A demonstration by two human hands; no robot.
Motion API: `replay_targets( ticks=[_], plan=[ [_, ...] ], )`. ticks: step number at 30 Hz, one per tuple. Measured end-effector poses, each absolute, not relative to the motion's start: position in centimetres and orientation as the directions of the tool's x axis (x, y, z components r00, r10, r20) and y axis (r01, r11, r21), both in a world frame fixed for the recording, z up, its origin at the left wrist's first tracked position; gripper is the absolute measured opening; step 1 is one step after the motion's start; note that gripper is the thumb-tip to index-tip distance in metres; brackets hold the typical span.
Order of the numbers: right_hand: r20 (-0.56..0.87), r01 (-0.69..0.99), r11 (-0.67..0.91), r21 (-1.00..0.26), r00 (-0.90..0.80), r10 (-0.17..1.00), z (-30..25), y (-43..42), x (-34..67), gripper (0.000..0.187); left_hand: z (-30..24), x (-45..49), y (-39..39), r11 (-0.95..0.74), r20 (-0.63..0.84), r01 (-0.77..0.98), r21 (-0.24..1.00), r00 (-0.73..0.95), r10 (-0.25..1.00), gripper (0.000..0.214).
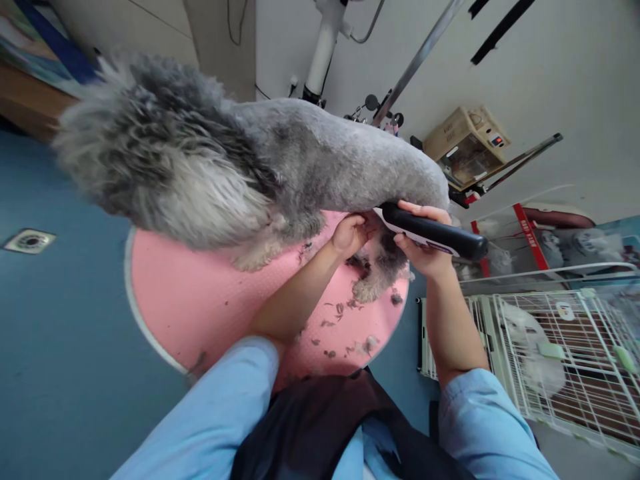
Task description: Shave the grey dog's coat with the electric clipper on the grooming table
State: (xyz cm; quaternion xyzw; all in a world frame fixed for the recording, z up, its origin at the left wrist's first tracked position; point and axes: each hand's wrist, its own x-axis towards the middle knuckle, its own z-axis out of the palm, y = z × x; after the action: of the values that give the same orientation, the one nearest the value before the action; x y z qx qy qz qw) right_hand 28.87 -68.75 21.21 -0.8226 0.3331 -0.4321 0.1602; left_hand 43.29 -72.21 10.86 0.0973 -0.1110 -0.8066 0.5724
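A grey and white dog (320,157) stands sideways on a round pink table (210,300). Its body coat is clipped short, while the fur at the left end is long and fluffy. My right hand (423,250) is wrapped around a black hair clipper (440,233), whose front end meets the dog's lower flank by the hind leg (380,267). Under the belly, my left hand (350,235) has its fingers curled in close to that hind leg. What those fingers grip, if anything, is hidden.
Loose tufts of cut fur (370,343) lie on the table. A metal grooming arm (420,57) rises behind the dog. At the right are a white wire cage (555,360) and a wooden box (463,150). A floor drain (30,241) is at the left.
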Motion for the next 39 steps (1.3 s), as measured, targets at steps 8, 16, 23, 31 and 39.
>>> replay_targets(
  ticks=[8, 16, 23, 31, 39],
  plan=[
    [0.489, -0.33, -0.626, -0.707, 0.412, -0.769, 20.2, -65.9, 30.6, 0.051, 10.2, 42.8, -72.3, -0.26, -0.062, 0.916, 0.306, -0.253, -0.965, 0.016],
    [0.377, -0.107, -0.412, -0.905, 0.246, -0.893, 19.8, -61.4, 24.9, 0.043, 8.6, 41.6, -73.3, -0.066, -0.102, 0.731, 0.679, 0.005, -0.995, 0.02],
    [0.49, -0.242, -0.476, -0.845, 0.005, -0.872, 23.7, -65.2, 22.1, 0.043, 6.1, 45.2, -73.4, -0.117, -0.172, 0.385, 0.915, 0.113, -0.979, 0.011],
    [0.674, -0.203, -0.669, -0.715, 0.053, -0.737, 21.8, -67.0, 28.2, 0.046, 10.6, 43.6, -72.1, -0.044, -0.057, 0.791, 0.61, -0.012, -0.998, 0.029],
    [0.762, -0.382, -0.754, -0.534, 0.169, -0.625, 19.5, -68.8, 30.4, 0.046, 11.2, 43.3, -71.4, 0.007, -0.068, 0.766, 0.643, 0.066, -0.996, 0.025]
  ],
)
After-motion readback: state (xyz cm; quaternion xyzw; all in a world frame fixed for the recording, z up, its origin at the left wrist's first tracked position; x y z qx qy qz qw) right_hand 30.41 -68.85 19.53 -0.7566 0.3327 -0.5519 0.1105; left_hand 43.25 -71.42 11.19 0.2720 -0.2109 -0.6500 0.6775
